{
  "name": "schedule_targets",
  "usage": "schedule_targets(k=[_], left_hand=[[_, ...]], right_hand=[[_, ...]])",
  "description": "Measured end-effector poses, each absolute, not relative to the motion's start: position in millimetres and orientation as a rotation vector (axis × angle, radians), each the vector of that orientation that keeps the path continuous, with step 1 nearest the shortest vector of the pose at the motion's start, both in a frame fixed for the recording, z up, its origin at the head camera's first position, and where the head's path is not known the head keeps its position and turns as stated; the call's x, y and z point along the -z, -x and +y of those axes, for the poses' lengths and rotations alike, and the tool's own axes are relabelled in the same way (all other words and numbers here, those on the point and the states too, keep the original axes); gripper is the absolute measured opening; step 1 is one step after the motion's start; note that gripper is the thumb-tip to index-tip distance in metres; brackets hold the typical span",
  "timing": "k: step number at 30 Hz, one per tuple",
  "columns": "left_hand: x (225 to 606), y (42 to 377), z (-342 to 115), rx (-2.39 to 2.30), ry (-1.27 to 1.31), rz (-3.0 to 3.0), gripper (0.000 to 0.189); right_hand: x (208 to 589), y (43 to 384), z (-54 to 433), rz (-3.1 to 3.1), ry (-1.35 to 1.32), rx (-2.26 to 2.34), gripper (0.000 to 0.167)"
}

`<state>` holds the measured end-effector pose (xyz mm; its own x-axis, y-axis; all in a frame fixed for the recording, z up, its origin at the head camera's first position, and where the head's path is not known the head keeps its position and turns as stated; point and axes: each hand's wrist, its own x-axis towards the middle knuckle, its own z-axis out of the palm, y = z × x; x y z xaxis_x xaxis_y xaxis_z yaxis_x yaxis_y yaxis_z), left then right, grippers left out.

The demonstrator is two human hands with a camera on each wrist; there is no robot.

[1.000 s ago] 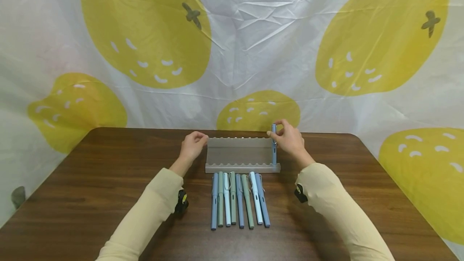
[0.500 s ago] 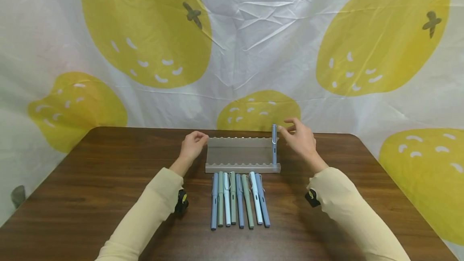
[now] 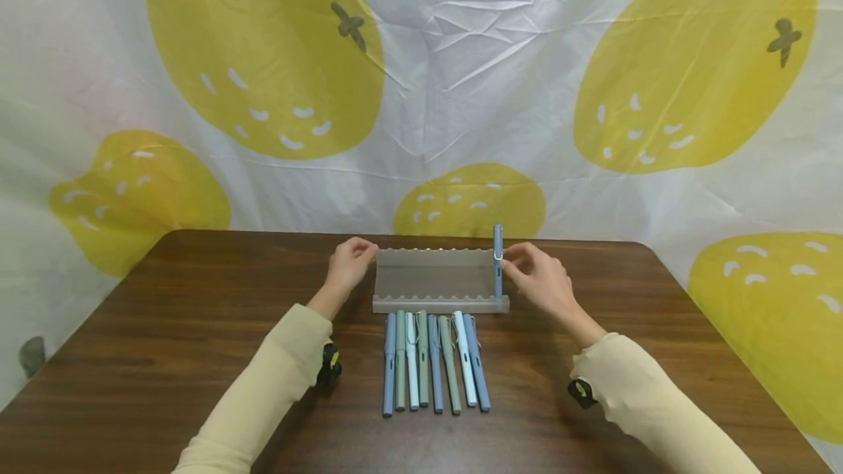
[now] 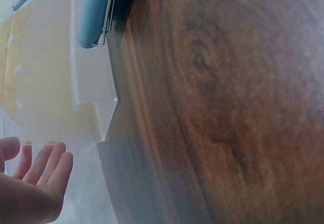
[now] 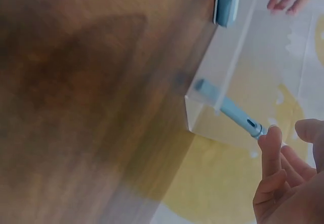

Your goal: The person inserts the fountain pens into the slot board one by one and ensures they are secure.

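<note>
A frosted, see-through pen rack [image 3: 421,281] with scalloped edges stands at the back of the table. My left hand [image 3: 349,267] pinches its upper left corner; the left wrist view shows thumb and fingertips [image 4: 64,158] at that edge. One blue capped pen [image 3: 498,280] leans upright in the rightmost notch. Beside it is my right hand [image 3: 542,276], thumb and index finger apart in the right wrist view, fingertips [image 5: 274,132] close to the pen and the rack's right edge. Whether they touch is unclear.
Several capped pens [image 3: 437,364] in blue, green and pale blue lie side by side before the rack, clips toward it. The brown wooden table [image 3: 197,328] extends around them. A white cloth with yellow fruit [image 3: 470,200] hangs behind.
My right hand let go of the upright pen, drew away to the right, then came back lower beside it. The pen stays in its notch. My left hand has not moved.
</note>
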<state>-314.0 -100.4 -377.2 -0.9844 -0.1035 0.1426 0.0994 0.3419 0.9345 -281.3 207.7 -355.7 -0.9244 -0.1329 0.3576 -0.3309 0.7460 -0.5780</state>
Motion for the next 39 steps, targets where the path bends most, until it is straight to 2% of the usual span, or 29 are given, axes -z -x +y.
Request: schedule_targets(k=[23, 39], left_hand=[[377.1, 314.0, -100.0, 1.712, -0.014, -2.416, 0.02], [375.9, 313.2, -100.3, 1.705, -0.011, -2.432, 0.021]], right_hand=[[381.6, 266.2, 199.5, -2.766, -0.559, -1.181, 0.019], [392.7, 259.9, 189.3, -2.953, -0.604, -1.282, 0.012]])
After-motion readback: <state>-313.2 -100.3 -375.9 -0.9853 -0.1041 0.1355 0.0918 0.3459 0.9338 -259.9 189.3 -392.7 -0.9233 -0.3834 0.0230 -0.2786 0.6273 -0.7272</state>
